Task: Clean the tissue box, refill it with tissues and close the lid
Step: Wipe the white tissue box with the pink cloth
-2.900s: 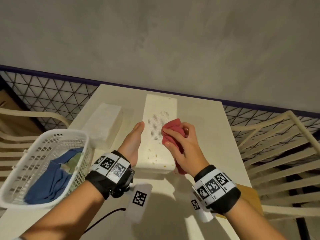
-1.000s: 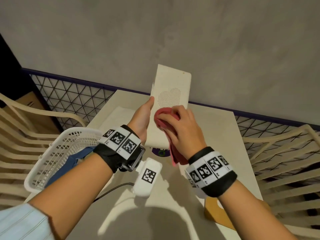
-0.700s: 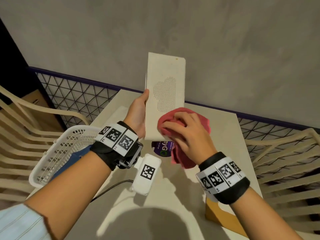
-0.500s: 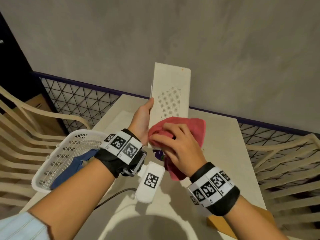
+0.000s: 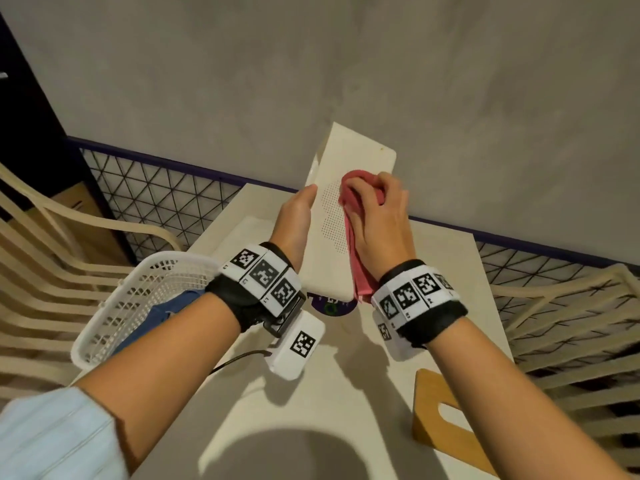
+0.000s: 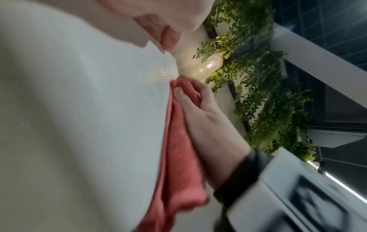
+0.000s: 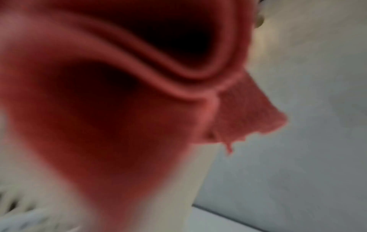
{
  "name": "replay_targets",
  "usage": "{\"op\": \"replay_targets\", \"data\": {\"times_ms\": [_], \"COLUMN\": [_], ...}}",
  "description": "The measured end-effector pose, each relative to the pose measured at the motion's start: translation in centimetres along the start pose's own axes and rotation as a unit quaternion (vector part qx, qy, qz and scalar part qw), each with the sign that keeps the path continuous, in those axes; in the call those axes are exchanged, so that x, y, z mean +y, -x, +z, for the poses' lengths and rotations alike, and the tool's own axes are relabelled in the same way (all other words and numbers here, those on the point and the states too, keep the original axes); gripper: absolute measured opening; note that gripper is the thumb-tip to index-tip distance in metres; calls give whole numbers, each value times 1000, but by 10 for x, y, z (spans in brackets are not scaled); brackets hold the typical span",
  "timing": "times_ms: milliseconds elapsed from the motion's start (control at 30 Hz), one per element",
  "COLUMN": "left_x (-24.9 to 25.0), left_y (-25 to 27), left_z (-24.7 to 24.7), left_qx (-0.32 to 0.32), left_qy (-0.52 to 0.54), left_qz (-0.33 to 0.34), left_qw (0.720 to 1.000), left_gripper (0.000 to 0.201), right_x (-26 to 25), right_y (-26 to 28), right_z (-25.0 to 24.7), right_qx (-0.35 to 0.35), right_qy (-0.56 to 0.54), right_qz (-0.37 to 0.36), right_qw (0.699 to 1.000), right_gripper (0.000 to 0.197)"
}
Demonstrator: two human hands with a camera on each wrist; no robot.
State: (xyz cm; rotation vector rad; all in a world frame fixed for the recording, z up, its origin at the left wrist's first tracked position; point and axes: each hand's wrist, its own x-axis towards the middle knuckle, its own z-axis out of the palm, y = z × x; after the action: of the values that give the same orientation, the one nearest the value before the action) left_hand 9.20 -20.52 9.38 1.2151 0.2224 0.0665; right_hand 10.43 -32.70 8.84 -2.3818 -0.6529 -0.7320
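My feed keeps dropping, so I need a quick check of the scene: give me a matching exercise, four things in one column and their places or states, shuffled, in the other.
Things:
1. tissue box
2. red cloth
3. white basket
4. wooden lid

Places or states:
A. lies flat at the table's near right edge
B. held tilted up off the table by the left hand
C. stands at the table's left edge, blue fabric inside
D. bunched in the right hand, pressed on the perforated face

Pairs: 1-B, 2-D, 3-C, 4-A
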Motion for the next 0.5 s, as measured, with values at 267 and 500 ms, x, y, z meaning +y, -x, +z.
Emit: {"op": "replay_targets", "data": {"times_ms": [267, 500], "left_x": [-22, -16], "left_y": [1, 19], "left_z": [-9, -5], "left_qx": [23, 44], "left_qy": [-51, -84], "left_qz": [-9, 21], "left_qw": [998, 995], "left_gripper": [87, 73], "right_x": [-9, -23], "right_y": [3, 19], "right_z": [4, 5], "right_qx": [-20, -50], "right_qy": [62, 70], "right_qz": [-106, -134], "right_qw": [992, 987], "right_gripper": [30, 34]}}
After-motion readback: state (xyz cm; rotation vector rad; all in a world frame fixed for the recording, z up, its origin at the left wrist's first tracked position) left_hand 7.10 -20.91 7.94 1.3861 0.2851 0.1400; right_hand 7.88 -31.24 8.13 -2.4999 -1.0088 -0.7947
